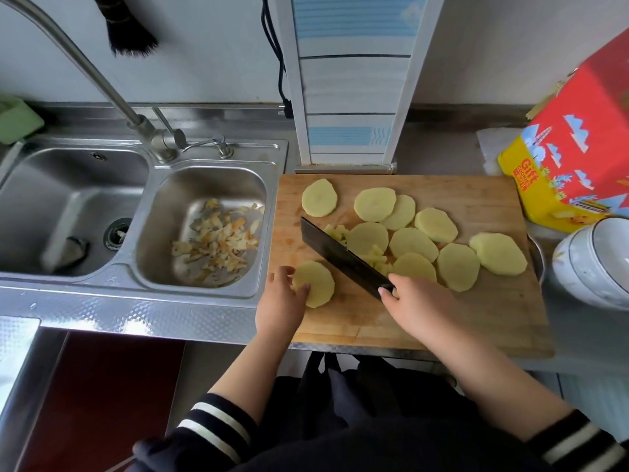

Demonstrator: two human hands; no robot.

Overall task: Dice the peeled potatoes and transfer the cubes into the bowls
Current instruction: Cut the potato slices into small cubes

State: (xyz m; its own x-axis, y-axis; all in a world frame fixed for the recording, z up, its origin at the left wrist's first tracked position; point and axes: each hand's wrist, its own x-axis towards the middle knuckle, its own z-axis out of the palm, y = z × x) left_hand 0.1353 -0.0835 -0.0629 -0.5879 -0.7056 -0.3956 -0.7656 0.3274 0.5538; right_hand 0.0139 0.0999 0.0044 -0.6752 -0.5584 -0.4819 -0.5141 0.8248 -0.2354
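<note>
Several round potato slices lie spread over the wooden cutting board. My left hand holds one slice near the board's front left, fingers curled over its edge. My right hand grips the handle of a dark cleaver, whose blade points up and left across the board. A small heap of potato cubes sits just behind the blade. Stacked white bowls stand off the board's right edge.
A double steel sink lies left of the board; its small basin holds potato peels. A tap arches over it. A red and yellow cookie tin stands at the back right. A metal dish rim shows beside the bowls.
</note>
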